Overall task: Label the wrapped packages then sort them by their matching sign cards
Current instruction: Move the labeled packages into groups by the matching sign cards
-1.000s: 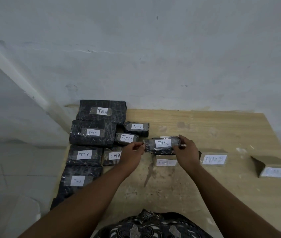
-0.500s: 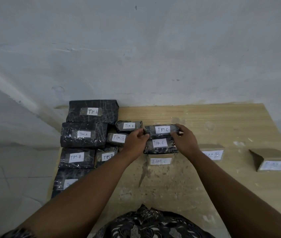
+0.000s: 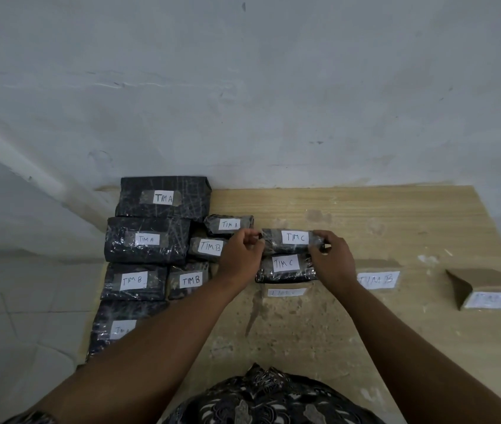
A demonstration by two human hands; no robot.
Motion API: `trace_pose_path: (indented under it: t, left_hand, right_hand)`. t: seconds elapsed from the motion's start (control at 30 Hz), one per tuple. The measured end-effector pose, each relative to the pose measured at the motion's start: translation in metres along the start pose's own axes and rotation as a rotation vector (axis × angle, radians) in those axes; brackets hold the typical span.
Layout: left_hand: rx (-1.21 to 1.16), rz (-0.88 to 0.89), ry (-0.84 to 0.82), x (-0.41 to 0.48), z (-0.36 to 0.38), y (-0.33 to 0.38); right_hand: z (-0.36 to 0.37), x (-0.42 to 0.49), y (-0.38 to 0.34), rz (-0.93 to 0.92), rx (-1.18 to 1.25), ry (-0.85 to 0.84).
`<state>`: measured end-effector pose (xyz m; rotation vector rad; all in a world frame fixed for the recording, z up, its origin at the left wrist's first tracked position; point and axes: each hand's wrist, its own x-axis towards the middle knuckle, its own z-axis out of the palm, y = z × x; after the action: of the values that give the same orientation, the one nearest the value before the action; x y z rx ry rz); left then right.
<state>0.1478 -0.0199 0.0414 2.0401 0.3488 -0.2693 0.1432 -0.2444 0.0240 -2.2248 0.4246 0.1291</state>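
Observation:
A small black wrapped package labelled TIM C (image 3: 292, 241) lies behind a second TIM C package (image 3: 286, 267), just past the TIM C sign card (image 3: 286, 291). My left hand (image 3: 241, 255) pinches its left end and my right hand (image 3: 333, 258) grips its right end. Sign cards TIM B (image 3: 378, 279) and a third, blurred one (image 3: 491, 296) stand to the right. Packages labelled TIM A (image 3: 163, 198), (image 3: 148, 239), (image 3: 229, 224) and TIM B (image 3: 209, 246), (image 3: 134, 280), (image 3: 189, 280) are grouped at the left.
The wooden table (image 3: 396, 221) butts against a white wall. One more black package (image 3: 120, 328) lies at the table's near left edge, partly behind my left forearm. Tiled floor shows left of the table.
The held TIM C package went from above its sign card to the table behind the other TIM C package; both hands stay at its ends.

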Motion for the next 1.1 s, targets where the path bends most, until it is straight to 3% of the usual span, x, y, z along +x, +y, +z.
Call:
trace_pose_path:
  t: [0.53,1.1]
  left_hand:
    - [0.081,-0.007,-0.127,-0.001,-0.002,-0.011]
    - [0.118,-0.067,-0.21,0.026,0.003,-0.014]
  right_hand:
    - [0.008,-0.005,-0.013,0.018,0.075,-0.099]
    - [0.028,0.025,-0.001,0.051,-0.041,-0.184]
